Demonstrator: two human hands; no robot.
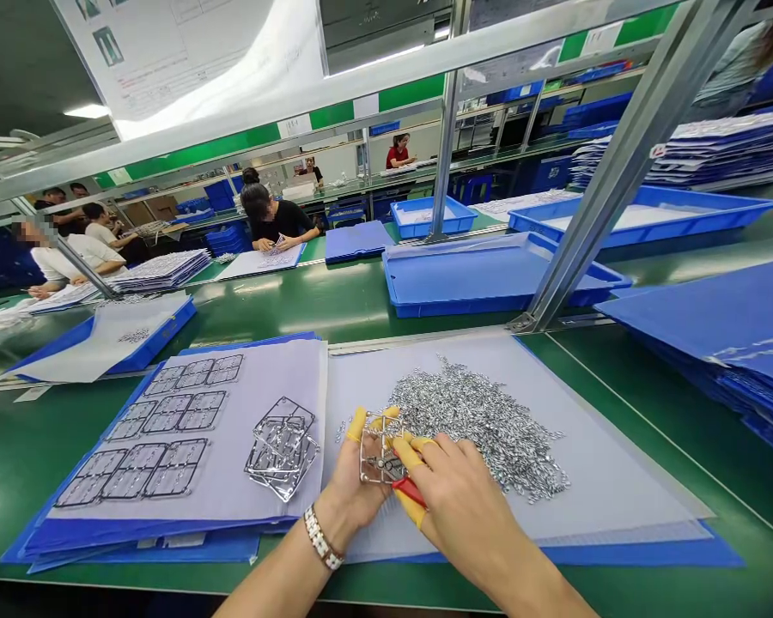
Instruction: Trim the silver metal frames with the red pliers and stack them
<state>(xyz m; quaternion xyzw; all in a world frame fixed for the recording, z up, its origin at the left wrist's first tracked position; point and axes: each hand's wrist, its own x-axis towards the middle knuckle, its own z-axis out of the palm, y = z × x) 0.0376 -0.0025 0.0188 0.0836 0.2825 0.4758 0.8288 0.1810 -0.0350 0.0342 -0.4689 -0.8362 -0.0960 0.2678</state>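
My left hand [356,482], with yellow covers on its fingertips, is closed around a shiny square metal frame [362,455] with small parts inside it. My right hand [454,493], its fingers also covered in yellow, grips red-handled pliers [410,491]. The jaws of the pliers lie against the frame, though their exact contact point is too small to make out. Just beyond both hands a large heap of small silvery metal pieces [470,421] spreads over a white sheet [618,481]. Left of my hands, a loose stack of similar frames [283,451] rests on white paper.
Rows of dark square frames [145,470] lie flat on the left paper. Blue trays [464,283] stand behind the sheet, and a metal post [618,189] rises at the right. Blue sheets [734,318] are stacked far right. A co-worker [270,219] sits across the table.
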